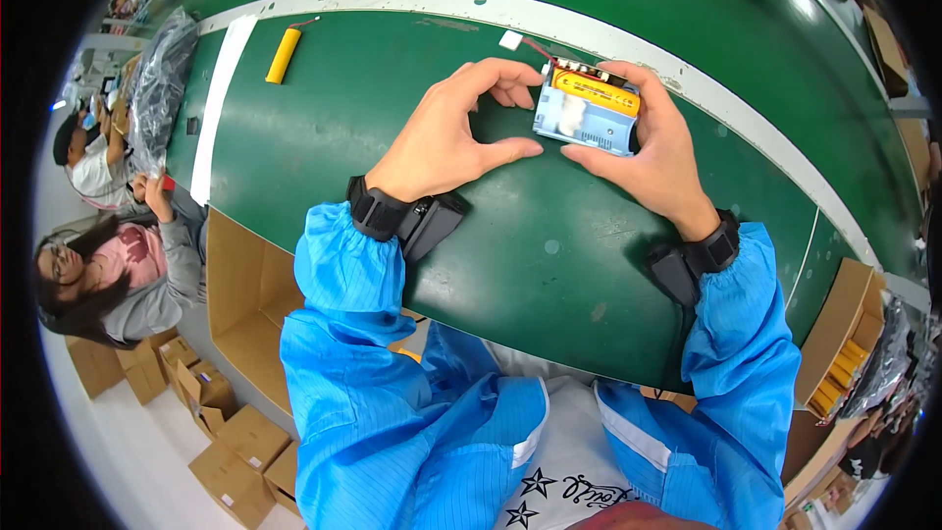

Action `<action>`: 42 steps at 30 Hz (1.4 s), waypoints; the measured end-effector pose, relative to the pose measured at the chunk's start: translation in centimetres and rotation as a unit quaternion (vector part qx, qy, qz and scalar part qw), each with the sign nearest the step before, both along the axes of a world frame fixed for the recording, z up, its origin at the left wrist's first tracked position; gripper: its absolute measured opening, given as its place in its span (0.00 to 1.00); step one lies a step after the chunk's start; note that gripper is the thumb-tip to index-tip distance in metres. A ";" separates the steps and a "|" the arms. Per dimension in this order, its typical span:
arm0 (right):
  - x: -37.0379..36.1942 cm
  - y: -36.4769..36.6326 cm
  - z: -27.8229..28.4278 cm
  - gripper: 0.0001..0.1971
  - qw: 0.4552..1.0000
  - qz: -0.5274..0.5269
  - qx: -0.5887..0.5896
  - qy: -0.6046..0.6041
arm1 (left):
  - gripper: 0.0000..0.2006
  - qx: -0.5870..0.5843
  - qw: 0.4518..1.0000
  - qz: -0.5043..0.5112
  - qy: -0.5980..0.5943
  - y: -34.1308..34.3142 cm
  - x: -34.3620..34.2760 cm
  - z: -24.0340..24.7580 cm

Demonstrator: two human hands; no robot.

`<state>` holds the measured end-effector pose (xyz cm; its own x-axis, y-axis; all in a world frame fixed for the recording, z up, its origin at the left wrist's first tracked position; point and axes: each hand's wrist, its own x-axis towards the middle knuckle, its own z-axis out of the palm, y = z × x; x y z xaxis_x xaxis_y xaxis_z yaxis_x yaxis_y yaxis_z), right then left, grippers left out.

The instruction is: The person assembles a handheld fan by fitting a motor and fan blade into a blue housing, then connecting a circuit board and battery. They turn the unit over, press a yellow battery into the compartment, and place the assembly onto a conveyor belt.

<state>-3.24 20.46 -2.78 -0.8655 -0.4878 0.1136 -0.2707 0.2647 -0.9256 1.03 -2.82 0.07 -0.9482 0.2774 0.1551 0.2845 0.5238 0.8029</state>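
Note:
A light blue plastic housing [601, 130] sits in my right hand [662, 142], its thumb on the near edge and its fingers round the far right corner. In the housing's far half lies a yellow cylindrical battery [595, 93]; a white fluffy patch [570, 116] shows on the nearer half. Dark red wires run from the far left corner to a white plug [510, 39]. My left hand [446, 128] is open beside the housing's left edge, thumb and index finger apart. Its index fingertip is close to the far left corner; whether it touches, I cannot tell.
Another yellow battery [283, 56] with a thin lead lies far left on the green table [530, 245]. A white strip [221, 108] crosses the table's left end. Cardboard boxes [250, 309] stand left; a carton of yellow batteries [839, 363] is at right. Two people [137, 255] sit left.

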 end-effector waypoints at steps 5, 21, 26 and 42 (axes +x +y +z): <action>-0.7 0.8 0.6 0.45 0.957 0.097 -0.215 -0.169 | 0.33 0.085 0.996 0.013 0.016 0.8 0.5 0.1; -0.1 0.1 0.6 0.49 0.957 0.177 -0.172 -0.154 | 0.34 0.122 0.977 -0.051 0.165 1.8 1.3 -0.3; -0.2 0.2 -0.2 0.48 0.962 0.172 -0.169 -0.130 | 0.35 0.123 0.976 -0.062 0.169 1.9 1.3 -0.3; -0.1 -0.1 -1.0 0.44 0.982 0.071 -0.058 0.168 | 0.38 0.053 0.989 -0.011 0.137 1.1 1.2 -0.6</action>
